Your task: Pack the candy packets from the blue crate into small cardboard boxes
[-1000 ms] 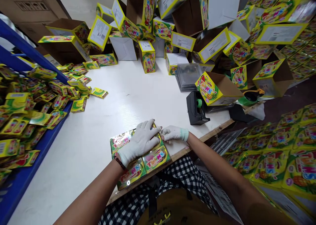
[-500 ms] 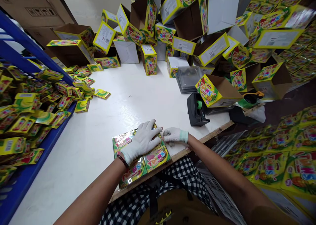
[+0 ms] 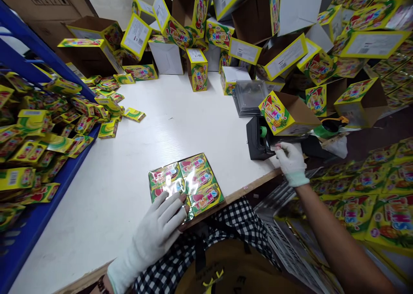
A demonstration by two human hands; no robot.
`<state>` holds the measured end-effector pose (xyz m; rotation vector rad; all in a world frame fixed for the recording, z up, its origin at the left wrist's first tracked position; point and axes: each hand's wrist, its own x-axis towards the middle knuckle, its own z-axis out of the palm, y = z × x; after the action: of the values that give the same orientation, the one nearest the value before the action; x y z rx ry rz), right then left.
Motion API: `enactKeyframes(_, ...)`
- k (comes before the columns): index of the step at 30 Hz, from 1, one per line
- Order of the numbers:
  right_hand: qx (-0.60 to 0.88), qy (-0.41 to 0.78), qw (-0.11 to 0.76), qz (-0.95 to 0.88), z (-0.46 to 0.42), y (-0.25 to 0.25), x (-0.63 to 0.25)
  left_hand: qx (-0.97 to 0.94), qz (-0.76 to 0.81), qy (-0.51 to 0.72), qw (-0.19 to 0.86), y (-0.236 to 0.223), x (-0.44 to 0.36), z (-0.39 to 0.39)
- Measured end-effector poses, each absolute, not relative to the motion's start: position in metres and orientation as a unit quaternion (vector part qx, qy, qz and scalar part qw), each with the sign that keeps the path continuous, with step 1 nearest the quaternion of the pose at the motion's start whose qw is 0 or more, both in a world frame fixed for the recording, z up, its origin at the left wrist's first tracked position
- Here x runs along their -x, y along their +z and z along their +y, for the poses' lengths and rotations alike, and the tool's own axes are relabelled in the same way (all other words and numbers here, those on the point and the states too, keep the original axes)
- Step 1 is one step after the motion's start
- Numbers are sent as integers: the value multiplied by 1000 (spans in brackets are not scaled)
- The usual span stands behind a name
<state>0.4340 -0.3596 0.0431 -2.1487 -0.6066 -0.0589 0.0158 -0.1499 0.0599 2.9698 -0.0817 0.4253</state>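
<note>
My left hand (image 3: 158, 227), in a white glove with bare fingertips, lies with fingers stretched out over the front left part of a shiny film-covered pack (image 3: 197, 178). Several green and yellow fruit-print boxes sit in rows in this pack, at the table's front edge. Further right, my right hand (image 3: 290, 158), gloved alike, has thumb and forefinger pinched at the front end of a black tape dispenser (image 3: 254, 141) with a green core. The fingers appear closed on the tape's end, though the clear tape itself barely shows.
Opened display cartons (image 3: 284, 117) are piled along the back and right. Clear plastic trays (image 3: 248, 96) lie stacked behind the dispenser. A blue crate (image 3: 29, 242) full of small boxes (image 3: 32, 152) stands at left, some spilling onto the white table (image 3: 112, 191). Filled packs (image 3: 390, 216) are stacked at right.
My right hand has left the pack's side and moved right to the tape dispenser. My left hand has slid back toward me, uncovering most of the pack's top.
</note>
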Motion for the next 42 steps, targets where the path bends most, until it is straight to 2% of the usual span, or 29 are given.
enactKeyframes(6,873,47,422,-238,-357,23,-461,-965,-28,256,55,28,-34,-139)
enactKeyframes(12,867,47,442,-225,-346,22,-462,-971,19,233,42,42,-85,-127)
enactKeyframes(18,860,-3,467,-206,-370,33,-429,-969,53,242,21,48,-74,-136)
enactKeyframes(25,781,155,602,-67,-393,-7,-403,-931,146,335,7,35,-46,-152)
enactKeyframes(31,759,179,623,-56,-385,-23,-409,-835,344,356,243,32,-48,-165)
enactKeyframes(35,745,204,632,-65,-392,-20,-413,-608,526,331,494,33,-57,-164)
enactKeyframes(38,740,216,634,-68,-394,-20,-415,-465,531,284,649,37,-56,-158)
enactKeyframes(42,729,243,636,-78,-391,-21,-418,-412,501,268,712,45,-54,-155)
